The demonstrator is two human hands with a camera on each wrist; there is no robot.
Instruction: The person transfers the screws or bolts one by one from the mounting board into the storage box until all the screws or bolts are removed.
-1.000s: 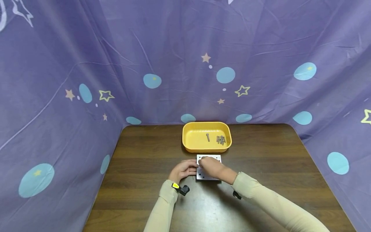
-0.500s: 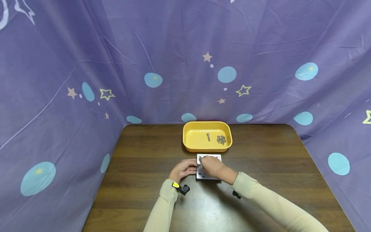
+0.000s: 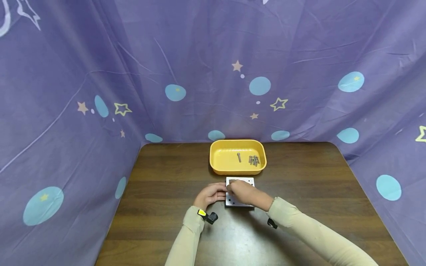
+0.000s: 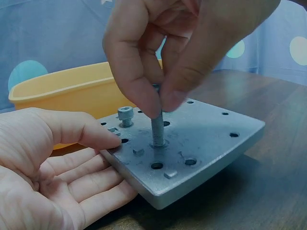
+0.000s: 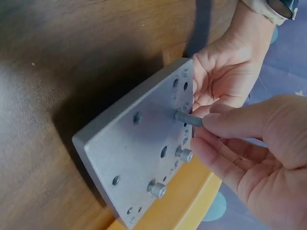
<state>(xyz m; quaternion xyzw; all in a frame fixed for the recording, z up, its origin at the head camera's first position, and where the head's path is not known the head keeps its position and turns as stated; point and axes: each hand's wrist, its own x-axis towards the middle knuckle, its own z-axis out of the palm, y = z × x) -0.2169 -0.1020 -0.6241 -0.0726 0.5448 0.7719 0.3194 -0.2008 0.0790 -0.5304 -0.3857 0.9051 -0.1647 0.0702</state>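
Note:
A silver metal plate [image 4: 211,139] with several holes lies on the table. My left hand [image 3: 210,194] holds its left edge, the thumb on the top face and the other fingers along the side and underneath. Above the plate, my right hand [image 3: 244,191] pinches a threaded bolt [image 4: 157,132] between thumb and forefinger. That bolt stands upright with its lower end at a hole; the fingers cover its head. Two socket-head bolts, one nearer the corner [image 5: 157,189] and another beside it [image 5: 184,154], stand in other holes with their heads raised above the surface.
Just behind the plate is a yellow bin [image 3: 219,171]. Inside it, a single bolt [image 3: 239,157] lies apart from a small pile of bolts [image 3: 254,160]. The brown wooden table [image 3: 159,177] meets a purple curtain [image 3: 199,55] at the back and sides.
The right hand's fingers have shifted slightly at the bolt over the plate. The left hand, plate and bin stay in place.

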